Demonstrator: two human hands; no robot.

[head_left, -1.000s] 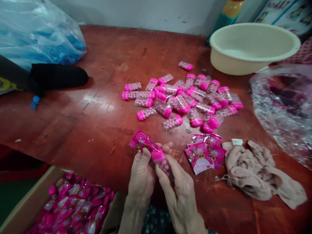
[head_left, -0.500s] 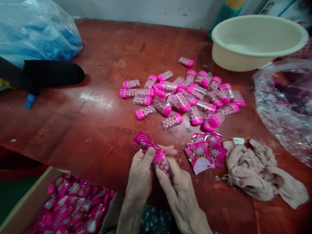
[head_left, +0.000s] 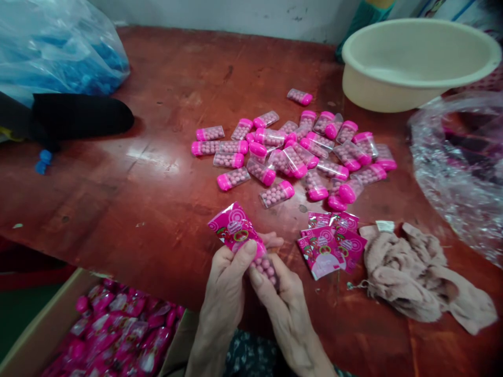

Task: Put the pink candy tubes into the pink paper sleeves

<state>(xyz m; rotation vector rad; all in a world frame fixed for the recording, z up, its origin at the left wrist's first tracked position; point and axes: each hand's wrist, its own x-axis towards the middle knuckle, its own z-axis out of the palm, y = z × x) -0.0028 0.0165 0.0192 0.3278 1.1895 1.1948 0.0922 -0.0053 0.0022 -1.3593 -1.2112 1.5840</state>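
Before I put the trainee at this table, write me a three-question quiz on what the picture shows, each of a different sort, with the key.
1. True or false: the crumpled cloth lies to the right of the flat pink wrappers, as the camera sees it.

2. Choose one. The right hand holds:
A) the cloth
B) a clear container of pink balls
C) a spoon

3. Fill in the blank: at the far right of the table, near the wall, stands a pale oval ____.

Key:
1. True
2. B
3. basin
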